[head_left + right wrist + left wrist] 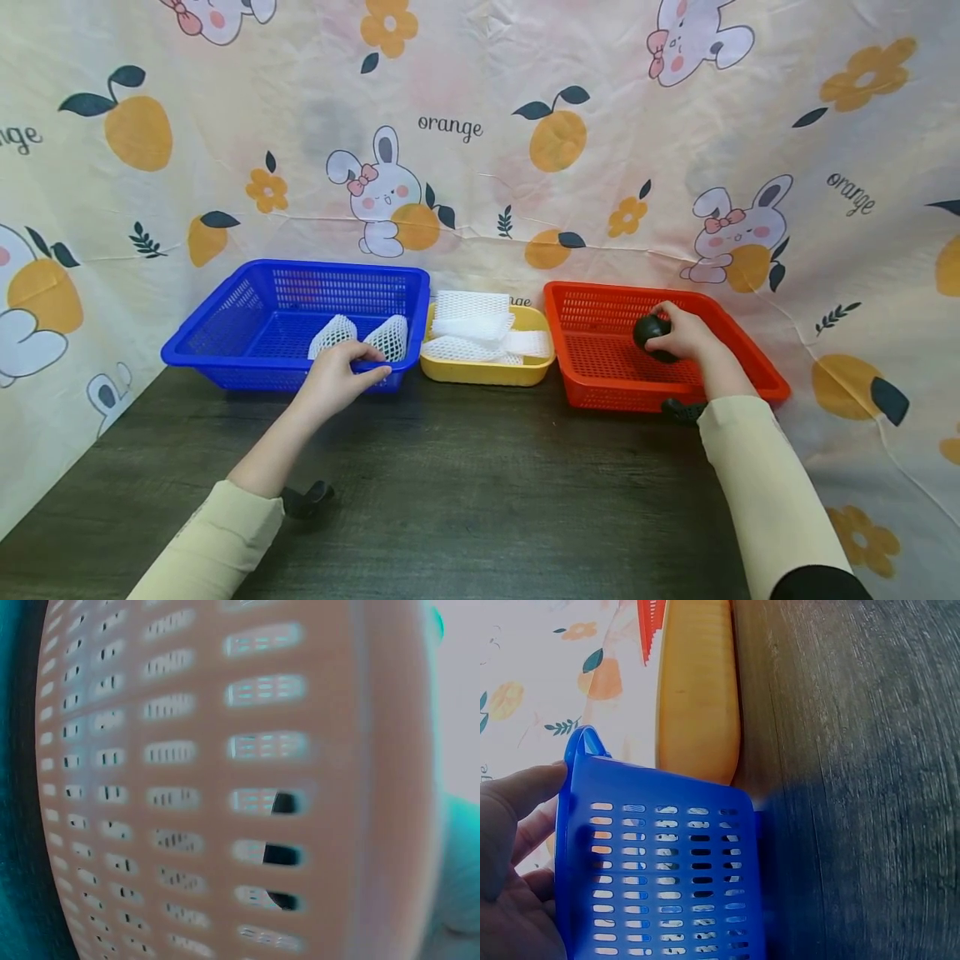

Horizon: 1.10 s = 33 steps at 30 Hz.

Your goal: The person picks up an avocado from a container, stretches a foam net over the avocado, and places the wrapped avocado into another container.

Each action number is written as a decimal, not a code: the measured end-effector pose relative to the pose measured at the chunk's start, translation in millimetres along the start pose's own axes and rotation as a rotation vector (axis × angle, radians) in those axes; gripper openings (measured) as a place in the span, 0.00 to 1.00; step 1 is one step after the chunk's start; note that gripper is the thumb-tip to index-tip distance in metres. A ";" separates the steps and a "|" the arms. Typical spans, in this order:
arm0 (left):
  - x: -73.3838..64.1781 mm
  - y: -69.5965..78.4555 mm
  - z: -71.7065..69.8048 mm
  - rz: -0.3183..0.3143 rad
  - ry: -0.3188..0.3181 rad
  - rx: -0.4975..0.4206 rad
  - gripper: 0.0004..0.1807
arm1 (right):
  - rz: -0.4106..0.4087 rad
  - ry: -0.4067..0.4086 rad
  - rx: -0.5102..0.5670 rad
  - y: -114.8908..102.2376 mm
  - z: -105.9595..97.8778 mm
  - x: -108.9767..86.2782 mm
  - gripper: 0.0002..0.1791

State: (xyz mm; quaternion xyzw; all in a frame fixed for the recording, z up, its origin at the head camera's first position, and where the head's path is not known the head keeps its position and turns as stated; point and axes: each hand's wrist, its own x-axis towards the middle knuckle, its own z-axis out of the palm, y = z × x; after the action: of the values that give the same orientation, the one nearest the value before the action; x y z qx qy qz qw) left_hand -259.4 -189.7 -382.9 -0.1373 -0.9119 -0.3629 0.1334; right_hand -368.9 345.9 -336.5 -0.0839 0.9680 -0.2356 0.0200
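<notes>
My right hand (686, 335) pinches a dark green, round fruit (651, 333) over the inside of the red basket (600, 392). The right wrist view is mostly filled by that basket's slotted wall (210, 825), in odd colours, with dark patches behind the slots. At the front right corner of the blue basket (255, 375), my left hand (341, 379) has its thumb and fingers on either side of the rim. The left wrist view shows the thumb (532, 787) against this rim. Inside lie two dark things in white foam nets, one net (388, 337) beside another (333, 333).
Between the baskets stands a yellow tray (487, 372) with several white foam net sleeves (472, 325). A printed cloth (480, 192) hangs behind. Everything stands on a dark wood-grain table (480, 483). Black straps (307, 498) show by both wrists.
</notes>
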 end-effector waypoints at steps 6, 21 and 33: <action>-0.8 -0.6 -1.7 -0.009 -0.012 0.000 0.11 | -0.018 0.031 -0.004 -2.7 -1.8 -0.4 0.34; 0.4 -1.6 -2.4 -0.013 -0.032 -0.002 0.11 | -0.018 0.122 0.056 -25.8 -10.1 -20.5 0.38; 0.3 0.2 -2.0 -0.013 -0.025 -0.004 0.11 | -0.045 0.165 0.083 -46.9 -6.8 -39.8 0.40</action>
State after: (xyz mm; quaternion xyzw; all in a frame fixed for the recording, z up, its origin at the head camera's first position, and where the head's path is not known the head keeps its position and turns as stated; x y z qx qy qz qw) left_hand -259.3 -191.0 -381.2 -0.1360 -0.9138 -0.3638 0.1193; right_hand -323.0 314.7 -309.0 -0.0852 0.9537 -0.2820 -0.0614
